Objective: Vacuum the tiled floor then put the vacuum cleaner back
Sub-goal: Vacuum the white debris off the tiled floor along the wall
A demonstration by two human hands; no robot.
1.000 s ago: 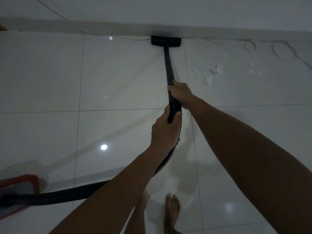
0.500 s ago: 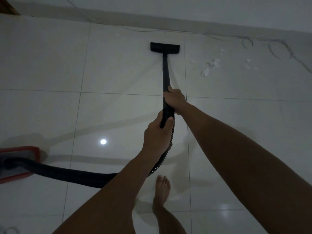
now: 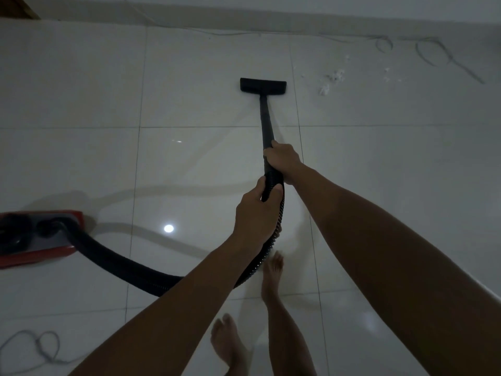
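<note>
Black plastic makes up the vacuum wand [image 3: 265, 119], which slopes from the person's hands down to a flat floor nozzle [image 3: 263, 87] resting on the pale tiled floor [image 3: 81, 90], a little short of the far wall's skirting. The right hand [image 3: 282, 158] is the forward grip, its fingers wrapped round the wand where the wand meets the ribbed hose [image 3: 122, 264]. The left hand [image 3: 254, 213] is the rear grip, just behind the right, with fingers and thumb curled round the top of the hose. From there the hose drops beneath the left forearm, curves along the floor to the left and plugs into the red vacuum cleaner body [image 3: 35, 238], which sits on the tiles at the left edge of view, well apart from the nozzle. White fluff scraps [image 3: 329, 81] lie scattered on the tile to the right of the nozzle, near but not touching it. A thin cable [image 3: 433, 54] loops along the skirting at upper right, and another loose cord [image 3: 35, 348] coils on the floor at lower left. 2 bare feet [image 3: 272, 270] show below the arms, 1 ahead of the other, on the glossy tiles, which reflect a round ceiling light [image 3: 168, 228].
</note>
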